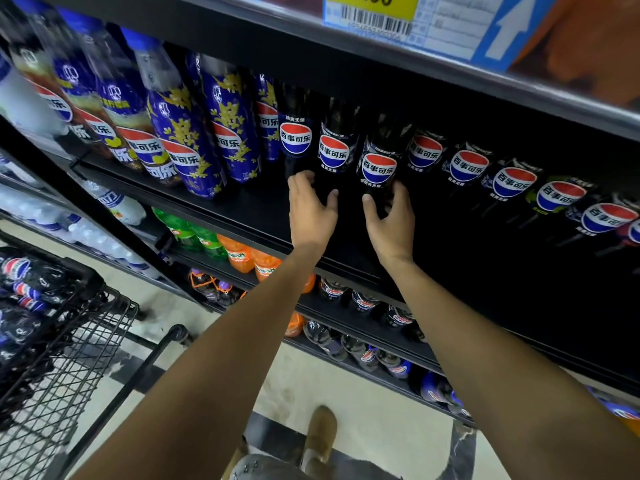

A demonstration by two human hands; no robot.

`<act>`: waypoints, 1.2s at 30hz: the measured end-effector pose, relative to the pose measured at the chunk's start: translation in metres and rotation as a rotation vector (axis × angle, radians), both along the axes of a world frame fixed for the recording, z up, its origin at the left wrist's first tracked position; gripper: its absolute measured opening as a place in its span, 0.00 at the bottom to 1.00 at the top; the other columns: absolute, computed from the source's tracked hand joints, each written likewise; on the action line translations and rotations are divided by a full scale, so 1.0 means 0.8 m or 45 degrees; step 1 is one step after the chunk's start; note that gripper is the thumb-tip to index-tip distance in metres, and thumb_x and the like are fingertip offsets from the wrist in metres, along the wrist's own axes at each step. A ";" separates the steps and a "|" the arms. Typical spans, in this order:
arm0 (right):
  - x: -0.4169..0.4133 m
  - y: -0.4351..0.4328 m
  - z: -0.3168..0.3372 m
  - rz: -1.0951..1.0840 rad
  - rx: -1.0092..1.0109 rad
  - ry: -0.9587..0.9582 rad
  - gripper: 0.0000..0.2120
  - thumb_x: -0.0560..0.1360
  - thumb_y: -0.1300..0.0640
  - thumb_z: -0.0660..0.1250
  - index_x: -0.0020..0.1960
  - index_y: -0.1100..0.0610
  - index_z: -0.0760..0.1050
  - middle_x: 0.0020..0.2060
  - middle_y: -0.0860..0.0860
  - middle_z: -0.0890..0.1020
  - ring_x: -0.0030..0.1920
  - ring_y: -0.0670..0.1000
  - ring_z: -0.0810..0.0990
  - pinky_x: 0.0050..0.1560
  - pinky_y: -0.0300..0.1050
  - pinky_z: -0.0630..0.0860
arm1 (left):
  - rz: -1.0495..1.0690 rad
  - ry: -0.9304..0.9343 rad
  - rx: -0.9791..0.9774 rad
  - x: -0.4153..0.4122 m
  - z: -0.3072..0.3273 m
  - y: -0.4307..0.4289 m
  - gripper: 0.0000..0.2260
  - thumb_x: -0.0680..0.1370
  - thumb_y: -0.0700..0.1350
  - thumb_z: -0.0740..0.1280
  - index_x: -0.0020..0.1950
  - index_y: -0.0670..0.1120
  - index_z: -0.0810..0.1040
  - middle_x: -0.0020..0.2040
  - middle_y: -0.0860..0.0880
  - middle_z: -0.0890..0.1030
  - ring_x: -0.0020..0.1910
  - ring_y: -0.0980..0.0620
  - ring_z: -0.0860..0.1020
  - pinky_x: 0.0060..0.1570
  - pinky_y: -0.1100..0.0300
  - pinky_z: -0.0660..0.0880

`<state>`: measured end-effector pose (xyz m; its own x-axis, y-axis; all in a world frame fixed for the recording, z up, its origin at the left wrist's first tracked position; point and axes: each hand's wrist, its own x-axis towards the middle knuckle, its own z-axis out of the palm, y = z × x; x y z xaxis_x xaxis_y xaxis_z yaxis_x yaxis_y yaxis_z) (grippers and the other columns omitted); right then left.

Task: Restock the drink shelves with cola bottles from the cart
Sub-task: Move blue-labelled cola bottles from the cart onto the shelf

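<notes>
Cola bottles (379, 168) sit in left grip (311, 209), right grip (389, 220).

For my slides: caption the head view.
Left hand grips a cola bottle, right hand its neighbour, on the drink shelf; loaded cart at left.

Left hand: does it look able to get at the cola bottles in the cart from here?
Probably yes, once freed: the left hand grips a black bottle on the shelf, but the cart stands open-topped on that side, nothing between.

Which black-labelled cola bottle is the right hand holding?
The third black plastic cola bottle from the blue-labelled bottles; the right hand curls round its base.
</notes>
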<state>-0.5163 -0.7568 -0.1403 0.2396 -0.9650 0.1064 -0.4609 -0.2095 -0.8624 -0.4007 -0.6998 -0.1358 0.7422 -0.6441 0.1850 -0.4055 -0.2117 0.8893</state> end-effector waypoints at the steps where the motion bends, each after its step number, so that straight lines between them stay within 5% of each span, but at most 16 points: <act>1: -0.001 0.000 0.000 0.000 0.000 0.004 0.32 0.77 0.46 0.66 0.75 0.56 0.60 0.71 0.54 0.69 0.69 0.54 0.70 0.67 0.55 0.71 | 0.001 0.006 -0.005 0.001 0.000 0.000 0.19 0.76 0.44 0.69 0.63 0.40 0.68 0.59 0.48 0.70 0.51 0.54 0.72 0.48 0.59 0.72; 9: -0.004 0.007 0.012 -0.037 0.139 -0.030 0.32 0.77 0.45 0.67 0.75 0.55 0.62 0.70 0.53 0.71 0.70 0.51 0.69 0.67 0.45 0.69 | -0.125 0.053 0.052 0.012 0.013 0.012 0.19 0.77 0.42 0.69 0.64 0.39 0.67 0.61 0.45 0.69 0.55 0.52 0.72 0.53 0.58 0.73; 16: 0.012 0.091 0.053 -0.240 -0.266 0.423 0.18 0.79 0.45 0.62 0.58 0.58 0.76 0.55 0.52 0.78 0.56 0.54 0.77 0.44 0.43 0.68 | -0.196 -0.633 0.496 0.060 0.044 0.106 0.20 0.80 0.51 0.63 0.66 0.40 0.69 0.63 0.41 0.70 0.63 0.42 0.68 0.59 0.51 0.69; 20: 0.044 0.167 0.079 0.111 -0.538 0.716 0.16 0.79 0.50 0.60 0.56 0.60 0.77 0.51 0.55 0.80 0.53 0.57 0.77 0.44 0.49 0.73 | -0.282 -0.945 0.747 0.109 0.061 0.195 0.19 0.80 0.53 0.60 0.65 0.41 0.69 0.63 0.42 0.71 0.63 0.41 0.68 0.62 0.49 0.65; 25: 0.134 0.267 0.095 0.570 -0.709 0.926 0.14 0.78 0.51 0.59 0.56 0.59 0.76 0.52 0.55 0.79 0.56 0.57 0.75 0.51 0.52 0.72 | -0.259 -1.068 0.968 0.186 0.072 0.329 0.16 0.80 0.51 0.58 0.61 0.42 0.71 0.59 0.43 0.74 0.60 0.41 0.71 0.59 0.49 0.65; 33: 0.289 0.410 0.095 1.072 -0.784 0.888 0.15 0.78 0.50 0.58 0.58 0.56 0.76 0.54 0.54 0.80 0.58 0.57 0.76 0.51 0.48 0.72 | 0.002 -0.796 1.212 0.297 0.068 0.534 0.14 0.80 0.47 0.56 0.61 0.41 0.72 0.60 0.41 0.76 0.61 0.40 0.72 0.61 0.47 0.67; 36: 0.343 0.453 0.092 1.244 -0.853 0.905 0.15 0.79 0.50 0.57 0.57 0.56 0.76 0.53 0.53 0.80 0.57 0.56 0.76 0.43 0.46 0.69 | 0.151 -0.690 1.278 0.329 0.063 0.597 0.13 0.79 0.46 0.57 0.60 0.41 0.73 0.59 0.41 0.77 0.60 0.40 0.73 0.61 0.48 0.68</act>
<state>-0.2415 -0.3943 -0.0670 0.9807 -0.1890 0.0502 -0.1824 -0.9766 -0.1136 -0.1377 -0.2222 -0.0855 0.7878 -0.6132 -0.0584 -0.6136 -0.7895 0.0123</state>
